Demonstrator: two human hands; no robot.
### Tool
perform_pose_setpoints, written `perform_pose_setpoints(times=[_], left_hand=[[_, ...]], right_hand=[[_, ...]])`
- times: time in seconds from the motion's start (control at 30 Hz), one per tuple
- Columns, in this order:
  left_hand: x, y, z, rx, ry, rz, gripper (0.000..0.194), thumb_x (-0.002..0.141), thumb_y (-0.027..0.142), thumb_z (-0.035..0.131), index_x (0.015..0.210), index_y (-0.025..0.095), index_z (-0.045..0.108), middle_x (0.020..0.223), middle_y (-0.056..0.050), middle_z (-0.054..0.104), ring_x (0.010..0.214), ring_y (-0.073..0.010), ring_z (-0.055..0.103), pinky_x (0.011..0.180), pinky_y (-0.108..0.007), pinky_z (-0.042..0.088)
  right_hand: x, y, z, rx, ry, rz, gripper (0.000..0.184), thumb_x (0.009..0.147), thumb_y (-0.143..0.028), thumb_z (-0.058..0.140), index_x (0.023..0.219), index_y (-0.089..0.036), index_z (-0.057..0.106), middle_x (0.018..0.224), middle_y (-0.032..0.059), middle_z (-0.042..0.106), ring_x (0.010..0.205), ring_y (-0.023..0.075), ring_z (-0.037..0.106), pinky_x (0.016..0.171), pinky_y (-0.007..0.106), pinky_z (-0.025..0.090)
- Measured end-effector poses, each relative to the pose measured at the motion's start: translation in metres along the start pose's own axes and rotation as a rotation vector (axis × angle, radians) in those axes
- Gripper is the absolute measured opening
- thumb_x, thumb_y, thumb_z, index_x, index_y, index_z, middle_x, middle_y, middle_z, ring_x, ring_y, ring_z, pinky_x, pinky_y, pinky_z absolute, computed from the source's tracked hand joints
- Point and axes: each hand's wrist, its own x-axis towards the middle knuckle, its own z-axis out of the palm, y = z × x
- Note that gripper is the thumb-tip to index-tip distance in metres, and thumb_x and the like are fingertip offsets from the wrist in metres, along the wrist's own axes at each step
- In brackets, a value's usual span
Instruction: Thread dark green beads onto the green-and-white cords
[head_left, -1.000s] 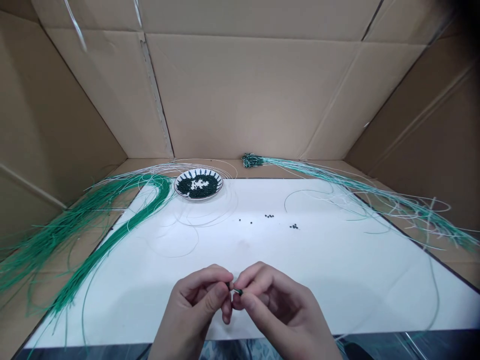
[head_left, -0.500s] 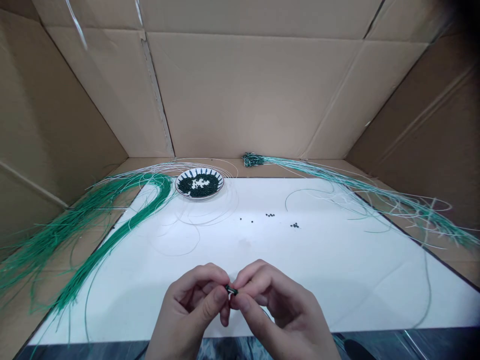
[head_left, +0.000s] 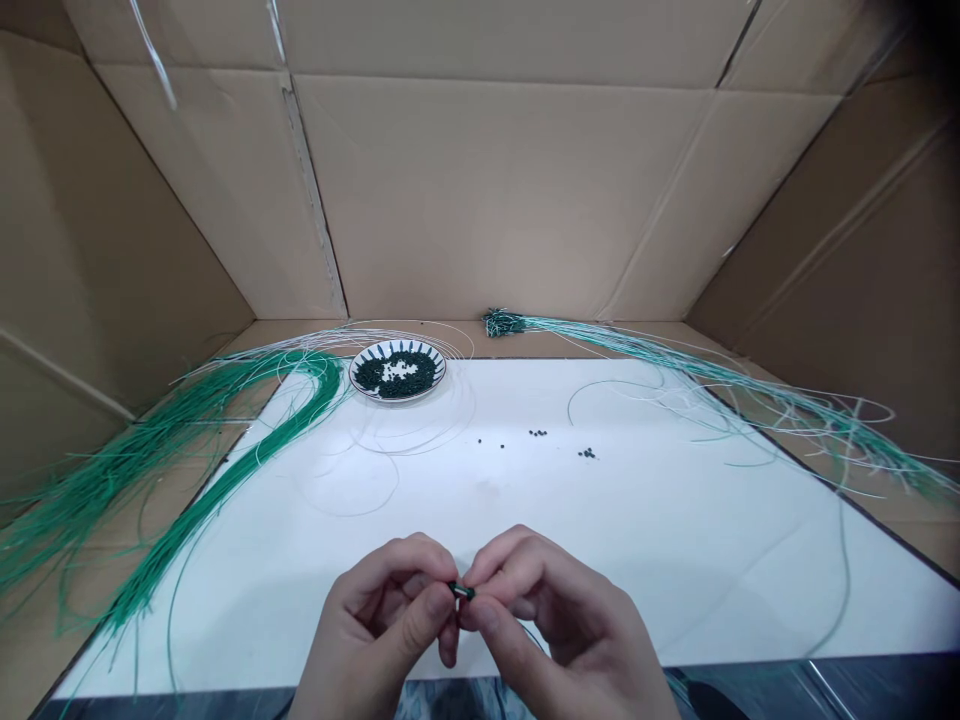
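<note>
Close together over the front of the white board (head_left: 480,500), my left hand (head_left: 394,610) and my right hand (head_left: 555,615) pinch a tiny dark green beaded piece (head_left: 462,591) between thumbs and fingertips. A pale streak shows along the piece; its finer detail is too small to make out. Behind my right thumb a thin strand (head_left: 534,636) curves away. Ahead of the hands, several loose dark beads (head_left: 538,433) lie on the board, with another small cluster of beads (head_left: 586,454) to their right.
A striped-rim plate (head_left: 401,346) of dark beads stands at the back. Green strands (head_left: 225,480) spread along the left, partly over the board's edge. A bundle of beaded strands (head_left: 675,350) runs along the back right. Cardboard walls (head_left: 487,190) enclose the board.
The fingertips have drawn closer together, and the beaded piece, earlier seen as separate bits at each hand, now spans between both pinches. The loose strand at the right has shifted left.
</note>
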Motion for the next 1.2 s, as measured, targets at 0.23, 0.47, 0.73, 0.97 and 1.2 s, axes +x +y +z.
perform_pose_setpoints(times=[0.23,0.47,0.73,0.97,1.2], left_hand=[[0.001,0.001,-0.001,0.048,-0.021,0.069,0.024,0.058,0.043,0.096,0.063,0.024,0.081,0.060,0.003,0.065,0.048,-0.0076,0.056,0.050,-0.019,0.045],[0.003,-0.001,-0.008,0.089,-0.133,0.100,0.015,0.067,0.040,0.092,0.068,0.027,0.083,0.066,0.001,0.067,0.051,-0.0079,0.060,0.051,-0.016,0.047],[0.002,0.000,-0.013,0.160,-0.170,0.099,0.013,0.069,0.038,0.090,0.069,0.027,0.083,0.068,0.000,0.068,0.050,-0.0089,0.059,0.049,-0.018,0.047],[0.002,0.002,-0.009,0.194,-0.039,-0.008,0.028,0.059,0.045,0.095,0.067,0.023,0.080,0.055,0.004,0.061,0.048,-0.0083,0.054,0.050,-0.018,0.044],[0.009,-0.004,-0.012,0.175,-0.118,-0.044,0.030,0.062,0.050,0.092,0.064,0.022,0.082,0.058,0.002,0.063,0.046,-0.0074,0.054,0.049,-0.018,0.042]], right_hand=[[-0.001,0.000,-0.002,0.007,-0.020,-0.007,0.020,0.087,-0.031,0.079,0.073,-0.020,0.071,0.085,0.0016,0.066,0.068,0.0153,0.071,0.070,0.029,0.061],[-0.002,-0.003,-0.001,-0.007,-0.019,-0.011,0.023,0.087,-0.033,0.079,0.070,-0.020,0.069,0.084,0.0014,0.066,0.069,0.0148,0.069,0.069,0.028,0.061],[0.000,-0.004,-0.007,-0.079,-0.044,0.000,0.023,0.085,-0.035,0.079,0.070,-0.020,0.071,0.082,0.0030,0.067,0.071,0.0163,0.067,0.068,0.028,0.058],[0.004,-0.014,-0.013,-0.227,-0.028,0.010,0.010,0.081,-0.018,0.079,0.072,-0.023,0.079,0.081,0.0021,0.074,0.076,0.0161,0.070,0.072,0.024,0.057],[0.006,-0.011,-0.015,-0.280,0.006,-0.059,0.014,0.079,-0.015,0.079,0.079,-0.028,0.083,0.083,0.0003,0.078,0.077,0.0150,0.072,0.070,0.021,0.056]])
